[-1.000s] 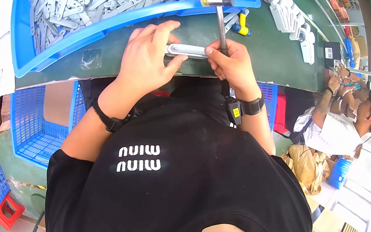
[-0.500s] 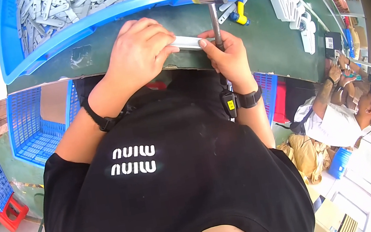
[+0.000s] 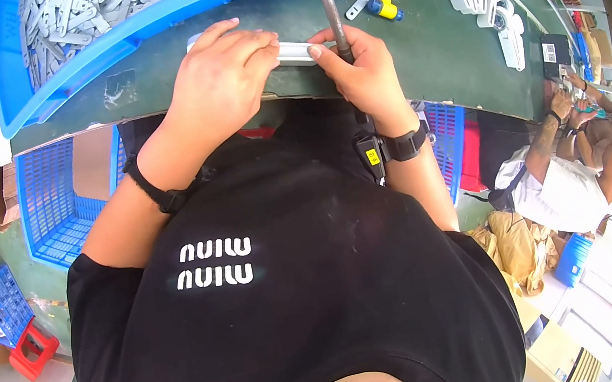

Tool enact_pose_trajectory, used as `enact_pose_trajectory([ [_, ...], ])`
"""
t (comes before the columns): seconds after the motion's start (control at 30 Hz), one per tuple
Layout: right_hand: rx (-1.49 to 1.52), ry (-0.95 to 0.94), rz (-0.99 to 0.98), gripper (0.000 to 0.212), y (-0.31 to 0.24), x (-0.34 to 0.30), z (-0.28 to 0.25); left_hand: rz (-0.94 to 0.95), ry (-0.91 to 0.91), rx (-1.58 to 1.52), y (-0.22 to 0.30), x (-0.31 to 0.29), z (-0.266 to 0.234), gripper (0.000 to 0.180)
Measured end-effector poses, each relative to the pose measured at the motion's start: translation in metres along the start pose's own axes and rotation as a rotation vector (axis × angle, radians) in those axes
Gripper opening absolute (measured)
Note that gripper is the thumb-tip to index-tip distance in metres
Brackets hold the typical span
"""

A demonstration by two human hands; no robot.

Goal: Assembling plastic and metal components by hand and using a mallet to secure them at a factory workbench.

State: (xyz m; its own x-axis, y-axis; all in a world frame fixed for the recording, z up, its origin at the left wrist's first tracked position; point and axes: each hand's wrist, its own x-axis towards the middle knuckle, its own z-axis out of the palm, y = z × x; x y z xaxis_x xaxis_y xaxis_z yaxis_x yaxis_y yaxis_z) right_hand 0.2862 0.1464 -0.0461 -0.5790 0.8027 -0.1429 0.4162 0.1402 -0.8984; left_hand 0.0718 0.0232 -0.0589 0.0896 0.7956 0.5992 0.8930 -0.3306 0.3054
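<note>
Evidently, a slim, light grey, ridged bar [image 3: 296, 54] spans the gap between the left hand [image 3: 220, 75] and the right hand [image 3: 367, 74], its long axis nearly crosswise, from just above nine o'clock down to just below three. From the left hand it lies at three o'clock; from the right hand, at ten. Neither hand is nearer, since both touch it. The left fingers are bent and closed over its left part, hiding that stretch and the grip underneath. The right hand is closed around a steel-shafted hammer [image 3: 331, 15] with one yellow and one black face, and its thumb rests against the bar's right end. The hammer points almost square to the bar, its head toward twelve o'clock. Beyond the hands, at eleven o'clock, is a wide blue plastic tray [image 3: 124, 41] of flat grey strips [image 3: 78, 14]; a stubby yellow-and-blue object [image 3: 387, 3] lies at one o'clock from the right hand, on the dark green tabletop [image 3: 461, 49].
</note>
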Motion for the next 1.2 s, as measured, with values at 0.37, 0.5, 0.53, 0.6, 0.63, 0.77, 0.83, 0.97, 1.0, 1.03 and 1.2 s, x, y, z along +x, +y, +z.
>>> enact_pose_trajectory([
  [0.37,-0.013,0.062,-0.06,0.021,0.002,-0.006,0.001,0.056,0.066,0.002,-0.005,0.0,0.009,0.017],
  [0.5,0.04,0.174,-0.031,0.026,-0.004,-0.02,-0.014,0.065,0.127,0.022,-0.002,0.001,0.009,0.017],
  [0.53,0.094,0.177,-0.049,0.027,-0.001,-0.027,-0.024,0.064,0.129,0.022,-0.003,0.001,0.009,0.017],
  [0.6,0.317,0.204,-0.083,0.02,-0.016,-0.055,-0.034,0.093,0.203,0.049,-0.005,0.001,0.013,0.011],
  [0.63,0.445,0.214,-0.133,0.018,-0.019,-0.069,-0.038,0.095,0.205,0.041,-0.004,0.001,0.013,0.011],
  [0.77,0.496,0.271,-0.338,0.02,0.022,-0.093,-0.032,0.077,0.15,0.043,-0.004,0.0,0.011,0.017],
  [0.83,-0.197,0.322,-0.38,0.023,0.033,-0.093,-0.025,0.072,0.15,0.045,-0.003,0.0,0.013,0.016],
  [0.97,-0.298,0.202,-0.025,0.028,0.027,-0.093,-0.02,0.085,0.214,0.019,-0.005,0.0,0.015,0.011],
  [1.0,-0.213,0.257,-0.051,0.028,0.022,-0.095,-0.021,0.081,0.207,0.017,-0.005,0.0,0.014,0.011],
  [1.03,-0.13,0.316,-0.076,0.028,0.018,-0.098,-0.022,0.083,0.209,0.015,-0.004,0.0,0.015,0.011],
  [1.2,-0.122,0.383,-0.239,0.024,0.03,-0.09,-0.017,0.084,0.215,0.019,-0.003,0.0,0.014,0.01],
])
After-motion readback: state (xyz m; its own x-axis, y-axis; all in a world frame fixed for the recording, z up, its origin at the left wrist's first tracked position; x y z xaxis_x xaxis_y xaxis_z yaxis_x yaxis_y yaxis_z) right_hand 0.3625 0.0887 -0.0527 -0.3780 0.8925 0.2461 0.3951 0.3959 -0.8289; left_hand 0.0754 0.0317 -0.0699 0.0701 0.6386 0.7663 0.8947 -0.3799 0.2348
